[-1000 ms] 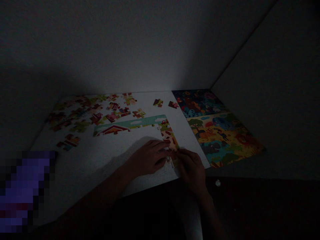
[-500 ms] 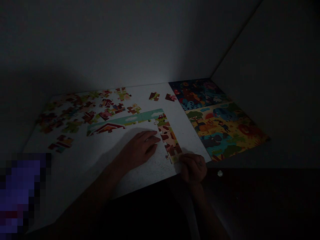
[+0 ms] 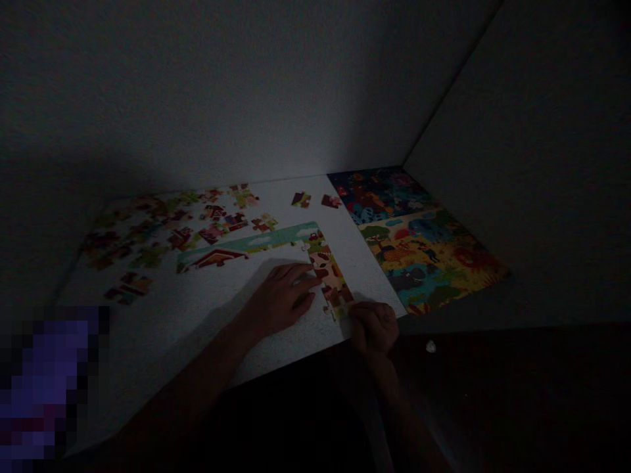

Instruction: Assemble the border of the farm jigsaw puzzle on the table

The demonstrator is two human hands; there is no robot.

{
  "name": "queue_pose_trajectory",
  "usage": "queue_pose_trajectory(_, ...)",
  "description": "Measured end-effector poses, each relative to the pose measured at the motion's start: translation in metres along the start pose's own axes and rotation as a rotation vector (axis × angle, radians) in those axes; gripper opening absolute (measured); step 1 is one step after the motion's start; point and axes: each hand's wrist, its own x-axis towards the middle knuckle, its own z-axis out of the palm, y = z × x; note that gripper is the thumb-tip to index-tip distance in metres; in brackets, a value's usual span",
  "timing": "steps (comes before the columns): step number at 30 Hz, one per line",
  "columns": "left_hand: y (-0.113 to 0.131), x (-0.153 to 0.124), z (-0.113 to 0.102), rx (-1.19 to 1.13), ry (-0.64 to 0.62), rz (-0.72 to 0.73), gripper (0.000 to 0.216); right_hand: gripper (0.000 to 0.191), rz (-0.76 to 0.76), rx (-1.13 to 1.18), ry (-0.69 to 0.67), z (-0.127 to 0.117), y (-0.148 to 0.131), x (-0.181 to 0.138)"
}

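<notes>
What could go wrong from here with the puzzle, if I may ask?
The right hand is at the lower end of the joined pieces, near the front edge of the table, so a nudge might separate or drop them. The left hand, at their inner side, could shift them. In this dimness, the loose pieces may be hard to tell apart.

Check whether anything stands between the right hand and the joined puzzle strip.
Nothing visible does: the right hand is at the near end of the joined puzzle strip. The left hand is by the strip's inner edge, not between them.
</notes>
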Motion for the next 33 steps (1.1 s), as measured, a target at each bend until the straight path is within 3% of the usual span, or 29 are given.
queue_pose_trajectory(5, 0.004, -0.001, 0.000, -0.026, -0.060, 0.094, 0.031, 0.020, 0.058, 0.016, 0.015, 0.001, -0.004, 0.002)
queue_pose_trajectory(14, 0.002, -0.005, 0.003, -0.028, 0.060, 0.099, 0.029, 0.017, 0.050, 0.015, -0.009, -0.005, -0.009, 0.007)
queue_pose_trajectory(20, 0.001, -0.008, 0.010, 0.013, 0.134, 0.066, 0.024, 0.016, 0.115, 0.120, -0.111, -0.011, -0.006, 0.017)
queue_pose_trajectory(23, -0.009, -0.009, 0.006, 0.066, 0.194, -0.056, 0.022, 0.016, 0.186, 0.206, -0.185, -0.016, -0.002, 0.023)
queue_pose_trajectory(27, -0.039, -0.021, -0.014, 0.156, 0.336, -0.316, 0.024, 0.021, 0.389, 0.222, -0.281, -0.017, 0.006, 0.033)
queue_pose_trajectory(30, -0.062, -0.034, -0.030, 0.212, 0.455, -0.494, 0.027, 0.029, 0.516, 0.187, -0.358, -0.011, 0.013, 0.051)
queue_pose_trajectory(33, -0.076, -0.045, -0.038, 0.238, 0.529, -0.641, 0.028, 0.037, 0.525, 0.173, -0.445, 0.004, 0.020, 0.079)
